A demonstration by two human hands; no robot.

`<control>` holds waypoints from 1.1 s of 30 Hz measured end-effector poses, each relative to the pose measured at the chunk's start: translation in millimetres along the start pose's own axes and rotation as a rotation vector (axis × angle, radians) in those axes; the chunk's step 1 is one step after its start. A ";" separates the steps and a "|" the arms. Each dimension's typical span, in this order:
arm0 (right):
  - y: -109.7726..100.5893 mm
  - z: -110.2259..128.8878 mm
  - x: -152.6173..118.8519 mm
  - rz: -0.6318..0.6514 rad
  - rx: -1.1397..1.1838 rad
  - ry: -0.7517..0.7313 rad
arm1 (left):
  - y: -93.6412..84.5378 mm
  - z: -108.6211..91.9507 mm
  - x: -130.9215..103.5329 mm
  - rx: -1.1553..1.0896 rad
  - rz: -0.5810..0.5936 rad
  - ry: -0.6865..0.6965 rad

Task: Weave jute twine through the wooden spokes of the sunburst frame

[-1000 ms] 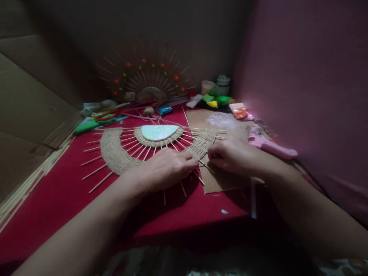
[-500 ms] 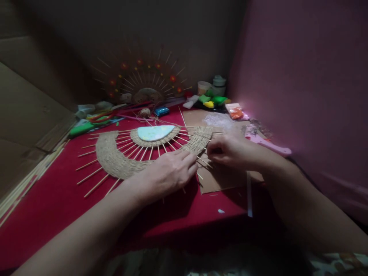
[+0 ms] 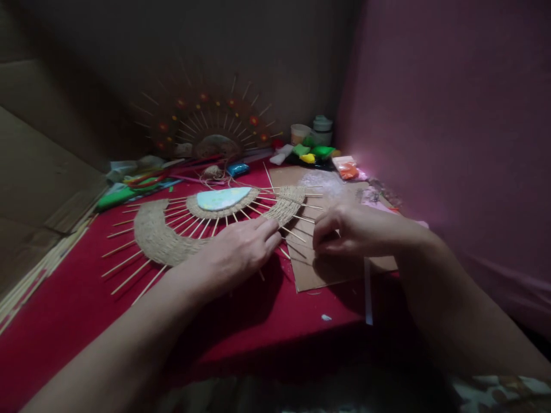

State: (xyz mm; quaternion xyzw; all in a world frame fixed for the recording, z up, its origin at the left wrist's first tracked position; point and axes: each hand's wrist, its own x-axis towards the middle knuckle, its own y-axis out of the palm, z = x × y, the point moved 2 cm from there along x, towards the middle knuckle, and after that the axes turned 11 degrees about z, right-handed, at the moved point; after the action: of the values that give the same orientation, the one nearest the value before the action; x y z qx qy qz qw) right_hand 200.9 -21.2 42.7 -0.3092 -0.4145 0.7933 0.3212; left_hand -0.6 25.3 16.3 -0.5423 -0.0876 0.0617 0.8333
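Note:
A half-round fan of thin sticks (image 3: 148, 282) and woven twine lies in front of me, its straight side away from me. Its wide outer woven band (image 3: 150, 232) curves round a small inner half-disc, which carries a pale blue, spotted piece (image 3: 224, 198). My left hand (image 3: 243, 246) is closed over the band's near right part, fingers bent round its edge. To the right of the band's end, my right hand (image 3: 344, 229) is held in a pinch above a cardboard sheet (image 3: 314, 278). Whatever lies between those fingertips is too small to make out.
Against the back wall stands a similar fan with red flowers (image 3: 253, 120). A twine ball (image 3: 212, 172), a blue packet (image 3: 238, 169), coloured clay packs (image 3: 322, 152) and a cup (image 3: 300, 134) lie along the back. A green roll (image 3: 115, 198) lies left on the red cloth (image 3: 241, 327).
My right hand has drawn a little to the right, away from the woven band. The fan and my left hand sit slightly further left in view, partly from the camera's shift.

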 end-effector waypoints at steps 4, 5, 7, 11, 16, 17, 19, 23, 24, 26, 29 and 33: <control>5.5 -4.0 4.4 0.013 -0.087 0.023 | 1.9 0.6 -0.1 -0.033 0.028 0.011; 6.0 -4.3 5.2 0.001 -0.120 0.037 | 2.5 0.6 0.1 -0.037 0.031 0.015; 5.5 -4.1 6.7 -0.055 -0.191 0.077 | 3.5 0.6 0.4 -0.044 0.027 0.021; -1.3 -6.7 8.9 -0.282 -0.311 0.220 | 4.4 0.2 0.9 -0.083 0.029 0.015; -5.6 -21.7 11.6 -0.348 -0.256 0.273 | 4.7 -0.2 0.7 -0.103 0.037 0.017; -5.2 -24.7 12.1 -0.339 -0.240 0.276 | 4.9 -0.1 0.6 -0.102 0.039 0.018; -3.7 -28.9 13.1 -0.331 -0.231 0.285 | 5.5 0.3 0.4 -0.103 0.051 0.012; -0.1 -32.3 16.4 -0.345 -0.212 0.306 | 6.4 1.4 -0.5 -0.116 0.034 0.011; 0.6 -33.2 17.2 -0.348 -0.200 0.319 | 6.6 1.8 -0.9 -0.123 0.024 0.010; 1.3 -35.0 18.3 -0.362 -0.178 0.352 | 6.9 2.3 -1.7 -0.135 0.015 0.009; 0.7 -36.7 18.4 -0.363 -0.143 0.378 | 6.6 2.8 -2.6 -0.129 0.016 -0.002; -1.7 -33.9 16.2 -0.285 -0.090 0.390 | 6.3 3.3 -3.2 -0.111 0.015 -0.002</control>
State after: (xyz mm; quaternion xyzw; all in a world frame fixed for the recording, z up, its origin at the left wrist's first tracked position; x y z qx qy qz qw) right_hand 217.3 7.5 24.7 -0.4089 -0.4190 0.6460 0.4898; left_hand -4.5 30.2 11.6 -0.5883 -0.0878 0.0635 0.8013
